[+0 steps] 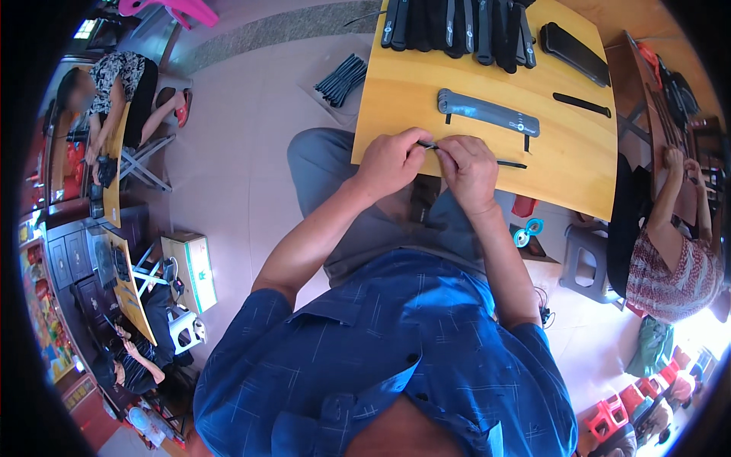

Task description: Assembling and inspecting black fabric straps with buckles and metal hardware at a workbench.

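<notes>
My left hand (392, 162) and my right hand (469, 174) are close together over the near edge of the table. Between them they pinch a thin black strap (512, 164), whose free end runs out to the right past my right hand. The part inside my fingers is mostly hidden. Just beyond my hands lies a flat stack of grey bands (487, 112) with white print and two short black tabs underneath. Farther right there is a single black strap (581, 104), and behind it a thick stack of black bands (575, 53).
A row of black and grey bands (457, 30) covers the far edge of the yellow wooden table (563, 167). Left of the table, a bundle of dark strips (340, 80) sits low down. A grey stool (586, 259) and a seated person (674, 263) are at right; other people work at left.
</notes>
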